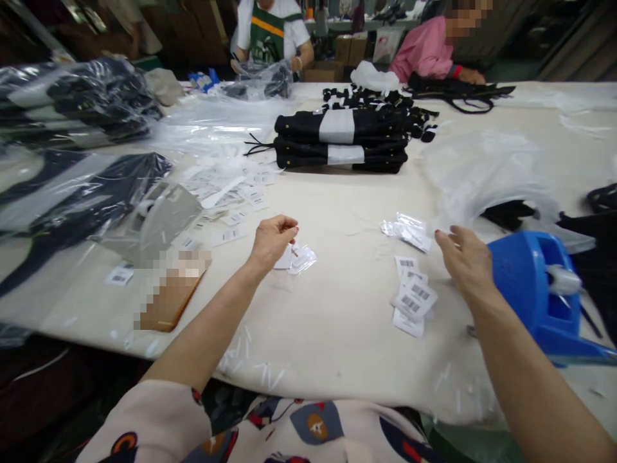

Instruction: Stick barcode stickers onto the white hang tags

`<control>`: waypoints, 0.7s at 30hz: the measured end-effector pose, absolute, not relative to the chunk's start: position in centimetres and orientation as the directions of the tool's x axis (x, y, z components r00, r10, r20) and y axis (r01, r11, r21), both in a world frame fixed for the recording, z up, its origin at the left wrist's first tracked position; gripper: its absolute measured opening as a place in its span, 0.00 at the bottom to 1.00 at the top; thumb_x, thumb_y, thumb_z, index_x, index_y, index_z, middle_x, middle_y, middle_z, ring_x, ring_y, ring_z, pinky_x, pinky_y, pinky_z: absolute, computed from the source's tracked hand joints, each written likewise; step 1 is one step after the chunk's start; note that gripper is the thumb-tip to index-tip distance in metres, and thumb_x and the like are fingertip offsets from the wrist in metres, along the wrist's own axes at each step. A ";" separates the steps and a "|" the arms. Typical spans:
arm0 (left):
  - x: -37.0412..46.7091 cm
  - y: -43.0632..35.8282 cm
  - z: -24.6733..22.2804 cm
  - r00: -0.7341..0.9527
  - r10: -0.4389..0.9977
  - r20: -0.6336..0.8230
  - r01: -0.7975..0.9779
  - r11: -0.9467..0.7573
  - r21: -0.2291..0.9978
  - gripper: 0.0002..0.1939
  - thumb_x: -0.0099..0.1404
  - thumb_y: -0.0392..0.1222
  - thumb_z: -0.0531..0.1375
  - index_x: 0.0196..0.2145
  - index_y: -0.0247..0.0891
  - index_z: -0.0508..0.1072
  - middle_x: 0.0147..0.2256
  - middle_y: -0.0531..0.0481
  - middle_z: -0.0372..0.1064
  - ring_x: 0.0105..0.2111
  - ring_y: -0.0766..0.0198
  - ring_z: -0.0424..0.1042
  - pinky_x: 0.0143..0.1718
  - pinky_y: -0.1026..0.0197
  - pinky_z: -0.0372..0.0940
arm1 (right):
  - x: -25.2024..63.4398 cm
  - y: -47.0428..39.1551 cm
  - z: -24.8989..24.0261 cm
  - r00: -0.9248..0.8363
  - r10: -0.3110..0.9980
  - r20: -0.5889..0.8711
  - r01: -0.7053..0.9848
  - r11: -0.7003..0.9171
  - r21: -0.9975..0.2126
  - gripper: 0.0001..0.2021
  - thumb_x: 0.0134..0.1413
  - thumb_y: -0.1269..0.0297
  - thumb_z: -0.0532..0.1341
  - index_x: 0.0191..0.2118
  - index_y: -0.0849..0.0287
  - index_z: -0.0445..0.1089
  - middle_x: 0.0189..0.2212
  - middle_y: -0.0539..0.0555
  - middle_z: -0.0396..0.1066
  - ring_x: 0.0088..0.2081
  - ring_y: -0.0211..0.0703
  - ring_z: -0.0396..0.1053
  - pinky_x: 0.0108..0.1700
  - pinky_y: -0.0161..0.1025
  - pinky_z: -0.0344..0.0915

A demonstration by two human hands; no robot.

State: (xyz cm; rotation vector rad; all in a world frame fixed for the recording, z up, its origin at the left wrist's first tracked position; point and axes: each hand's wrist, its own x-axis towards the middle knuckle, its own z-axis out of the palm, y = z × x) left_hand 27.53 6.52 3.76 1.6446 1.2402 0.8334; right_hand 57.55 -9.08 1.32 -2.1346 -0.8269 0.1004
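Observation:
My left hand (272, 243) is closed in a pinch. A small clear plastic packet (304, 260) with a white tag hangs or lies just under its fingertips. On the right, my right hand (463, 260) is held over the table with its fingers apart and nothing between them. Small shiny clear packets (407, 230) lie just left of that hand. Nearer to me is a loose stack of white barcode tags (413, 299). Beside my right wrist stands a blue tape dispenser (525, 289).
Scattered white labels (241, 196) lie beyond my left hand, near a grey tape dispenser (159, 222) and a blurred-out phone-shaped object (173, 292). Bundled black garments (337, 141) sit mid-table. Plastic-wrapped dark garments (72, 103) are piled left. Two people work across the table (544, 109).

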 end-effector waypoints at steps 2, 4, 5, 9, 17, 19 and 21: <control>25.3 8.1 2.8 0.263 0.964 0.038 0.570 -0.187 0.800 0.10 0.50 0.39 0.57 0.31 0.34 0.72 0.26 0.51 0.69 0.26 0.66 0.67 0.28 0.65 0.60 | 56.2 -9.8 1.3 0.723 0.625 0.293 0.641 -0.449 -0.623 0.19 0.50 0.56 0.56 0.44 0.63 0.67 0.39 0.62 0.69 0.37 0.52 0.69 0.42 0.50 0.65; 23.7 8.8 1.8 0.310 0.951 -0.002 0.754 -0.245 0.610 0.11 0.51 0.42 0.58 0.33 0.36 0.72 0.32 0.49 0.71 0.32 0.62 0.69 0.33 0.63 0.61 | 53.7 -10.8 1.2 0.651 0.686 0.325 0.692 -0.360 -0.626 0.19 0.51 0.53 0.55 0.45 0.61 0.68 0.41 0.61 0.69 0.37 0.50 0.69 0.37 0.46 0.67; 23.3 8.9 1.3 0.322 0.946 -0.045 0.822 -0.256 0.509 0.13 0.51 0.45 0.58 0.34 0.36 0.72 0.35 0.47 0.71 0.35 0.60 0.69 0.36 0.61 0.62 | 52.3 -11.2 1.1 0.607 0.718 0.340 0.713 -0.303 -0.633 0.19 0.52 0.53 0.54 0.44 0.60 0.68 0.42 0.60 0.69 0.36 0.49 0.69 0.34 0.44 0.67; 23.8 8.2 0.2 0.277 0.944 -0.178 0.938 -0.226 0.263 0.28 0.48 0.58 0.60 0.41 0.36 0.67 0.41 0.41 0.68 0.41 0.52 0.68 0.39 0.56 0.62 | 47.8 -12.1 0.5 0.434 0.803 0.407 0.770 -0.096 -0.631 0.15 0.55 0.55 0.54 0.41 0.59 0.68 0.41 0.58 0.69 0.37 0.47 0.69 0.31 0.40 0.66; 24.6 8.5 0.3 0.216 0.947 -0.239 0.952 -0.149 0.269 0.29 0.42 0.53 0.65 0.40 0.37 0.65 0.38 0.43 0.69 0.39 0.52 0.68 0.35 0.59 0.61 | 46.0 -12.7 -0.8 0.362 0.844 0.395 0.768 -0.031 -0.639 0.12 0.56 0.58 0.53 0.40 0.60 0.68 0.39 0.58 0.70 0.39 0.48 0.68 0.42 0.46 0.67; 24.2 8.6 0.0 0.196 0.958 -0.209 0.925 -0.110 0.364 0.25 0.39 0.49 0.67 0.35 0.38 0.66 0.32 0.48 0.69 0.35 0.56 0.69 0.31 0.61 0.60 | 45.6 -12.9 -1.1 0.351 0.854 0.383 0.760 -0.021 -0.650 0.13 0.56 0.58 0.53 0.40 0.60 0.68 0.39 0.58 0.70 0.39 0.47 0.68 0.42 0.46 0.66; 23.8 8.5 -0.2 0.151 0.965 -0.216 0.816 0.002 0.579 0.19 0.37 0.43 0.68 0.28 0.37 0.67 0.25 0.53 0.67 0.28 0.62 0.67 0.26 0.64 0.57 | 45.1 -13.0 -1.2 0.349 0.862 0.367 0.739 -0.013 -0.674 0.13 0.56 0.58 0.53 0.39 0.61 0.68 0.38 0.58 0.70 0.39 0.47 0.68 0.42 0.46 0.66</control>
